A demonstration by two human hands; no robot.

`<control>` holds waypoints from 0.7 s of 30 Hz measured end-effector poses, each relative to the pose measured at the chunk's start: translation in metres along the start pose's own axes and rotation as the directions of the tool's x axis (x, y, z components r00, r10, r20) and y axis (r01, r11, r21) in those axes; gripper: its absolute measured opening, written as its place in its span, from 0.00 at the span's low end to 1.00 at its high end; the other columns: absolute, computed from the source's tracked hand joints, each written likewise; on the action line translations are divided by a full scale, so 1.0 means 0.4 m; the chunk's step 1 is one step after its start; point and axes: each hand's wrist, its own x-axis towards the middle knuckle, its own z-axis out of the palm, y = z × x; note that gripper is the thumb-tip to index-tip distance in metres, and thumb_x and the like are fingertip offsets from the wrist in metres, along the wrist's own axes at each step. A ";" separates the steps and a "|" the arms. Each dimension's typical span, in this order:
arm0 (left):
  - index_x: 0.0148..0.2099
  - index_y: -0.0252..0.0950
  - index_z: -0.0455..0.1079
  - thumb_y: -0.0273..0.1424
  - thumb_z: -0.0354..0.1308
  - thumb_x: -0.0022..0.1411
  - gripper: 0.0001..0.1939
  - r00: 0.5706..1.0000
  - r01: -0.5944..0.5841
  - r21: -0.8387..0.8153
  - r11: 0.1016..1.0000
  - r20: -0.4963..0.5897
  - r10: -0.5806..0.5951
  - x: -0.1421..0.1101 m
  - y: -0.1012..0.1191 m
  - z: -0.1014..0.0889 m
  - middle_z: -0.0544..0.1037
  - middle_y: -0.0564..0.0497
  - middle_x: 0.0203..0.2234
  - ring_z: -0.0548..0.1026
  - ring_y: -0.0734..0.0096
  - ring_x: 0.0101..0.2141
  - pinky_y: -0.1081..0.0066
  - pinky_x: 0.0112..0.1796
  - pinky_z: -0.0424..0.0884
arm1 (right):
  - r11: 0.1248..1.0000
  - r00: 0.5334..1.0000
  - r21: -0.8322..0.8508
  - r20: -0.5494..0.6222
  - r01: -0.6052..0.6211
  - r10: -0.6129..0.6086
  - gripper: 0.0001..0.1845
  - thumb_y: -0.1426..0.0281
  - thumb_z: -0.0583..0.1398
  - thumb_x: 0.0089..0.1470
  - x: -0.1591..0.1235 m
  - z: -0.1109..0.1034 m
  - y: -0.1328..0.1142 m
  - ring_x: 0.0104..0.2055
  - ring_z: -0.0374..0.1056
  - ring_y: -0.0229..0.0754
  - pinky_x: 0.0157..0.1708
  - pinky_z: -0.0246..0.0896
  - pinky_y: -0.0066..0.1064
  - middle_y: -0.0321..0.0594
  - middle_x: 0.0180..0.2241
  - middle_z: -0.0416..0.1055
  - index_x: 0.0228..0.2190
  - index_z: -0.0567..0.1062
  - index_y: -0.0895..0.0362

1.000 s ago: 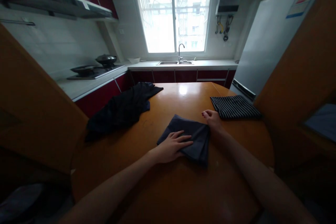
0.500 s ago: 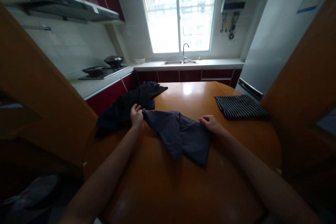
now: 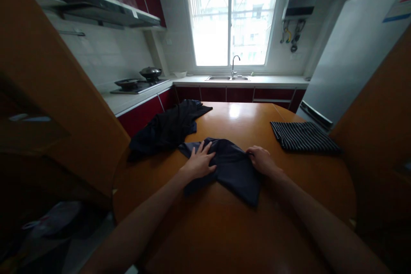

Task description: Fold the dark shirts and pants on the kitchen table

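Note:
A pair of dark grey-blue shorts (image 3: pixel 236 171) lies on the wooden table (image 3: pixel 205 231) in front of me, its two legs pointing toward me. On the left part of the shorts rests my left hand (image 3: pixel 199 162), palm down with the fingers spread. My right hand (image 3: pixel 259 159) is closed at the upper right edge of the shorts, its fingertips pinching the cloth. Part of the left leg is hidden beneath my left hand and wrist.
A heap of dark clothes (image 3: pixel 170 126) lies on the table's left side. At the right is a folded black-and-white striped cloth (image 3: pixel 303 137). Behind the table run a counter with a sink (image 3: pixel 227 78) and a stove with pans (image 3: pixel 150 72); a fridge (image 3: pixel 343 60) stands right.
My left hand has let go of the shorts' left corner and moved right, now flat on the cloth. The shorts have come down onto the table. The view has shifted slightly left.

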 end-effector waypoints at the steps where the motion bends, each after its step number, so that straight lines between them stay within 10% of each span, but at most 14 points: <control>1: 0.61 0.38 0.70 0.39 0.60 0.62 0.26 0.999 0.027 0.053 0.998 -0.045 -0.024 -0.002 -0.001 -0.005 0.48 0.38 0.71 0.42 0.32 0.69 0.30 0.59 0.46 | 0.999 0.999 -0.039 -0.018 -0.027 0.026 0.14 0.75 0.56 0.59 0.005 -0.005 0.006 0.47 0.70 0.47 0.47 0.59 0.35 0.45 0.43 0.76 0.41 0.80 0.54; 4: 0.61 0.35 0.69 0.38 0.60 0.63 0.26 0.987 -0.067 0.122 0.990 -0.135 0.083 -0.010 0.013 -0.015 0.48 0.38 0.71 0.41 0.38 0.70 0.37 0.63 0.43 | 0.984 0.989 -0.113 -0.080 -0.135 0.127 0.14 0.76 0.55 0.60 0.018 -0.015 0.021 0.48 0.68 0.51 0.46 0.57 0.39 0.48 0.43 0.75 0.40 0.80 0.56; 8: 0.68 0.36 0.60 0.42 0.62 0.61 0.36 0.971 -0.239 -0.004 0.971 0.004 0.239 -0.012 0.035 0.001 0.55 0.39 0.69 0.50 0.43 0.68 0.49 0.62 0.56 | 0.991 0.977 -0.090 -0.199 -0.096 0.077 0.12 0.69 0.58 0.61 0.004 -0.021 -0.016 0.51 0.63 0.53 0.49 0.56 0.41 0.50 0.45 0.72 0.43 0.79 0.56; 15: 0.51 0.37 0.75 0.23 0.46 0.65 0.20 0.987 -0.015 -0.303 0.953 -0.159 -0.035 0.042 -0.033 0.009 0.81 0.42 0.45 0.78 0.57 0.47 0.61 0.51 0.69 | 0.970 0.969 0.034 0.061 0.239 -0.241 0.23 0.56 0.65 0.54 -0.083 0.028 -0.170 0.55 0.62 0.53 0.51 0.59 0.41 0.47 0.54 0.70 0.49 0.77 0.53; 18: 0.43 0.36 0.76 0.25 0.48 0.61 0.15 0.943 0.058 -0.618 0.784 -0.224 -0.246 0.083 -0.078 0.001 0.81 0.45 0.38 0.78 0.59 0.43 0.63 0.49 0.71 | 0.978 0.979 0.076 0.056 0.192 -0.197 0.09 0.70 0.59 0.59 -0.076 0.030 -0.159 0.50 0.67 0.48 0.47 0.60 0.36 0.44 0.47 0.75 0.39 0.80 0.53; 21: 0.36 0.34 0.75 0.30 0.56 0.56 0.08 0.958 0.093 -0.872 0.480 -0.054 -0.283 0.118 -0.128 -0.007 0.80 0.47 0.32 0.78 0.61 0.38 0.63 0.43 0.73 | 0.955 0.993 0.278 0.034 0.101 -0.115 0.11 0.72 0.55 0.58 -0.040 0.008 -0.100 0.40 0.70 0.45 0.39 0.60 0.32 0.41 0.36 0.77 0.33 0.78 0.54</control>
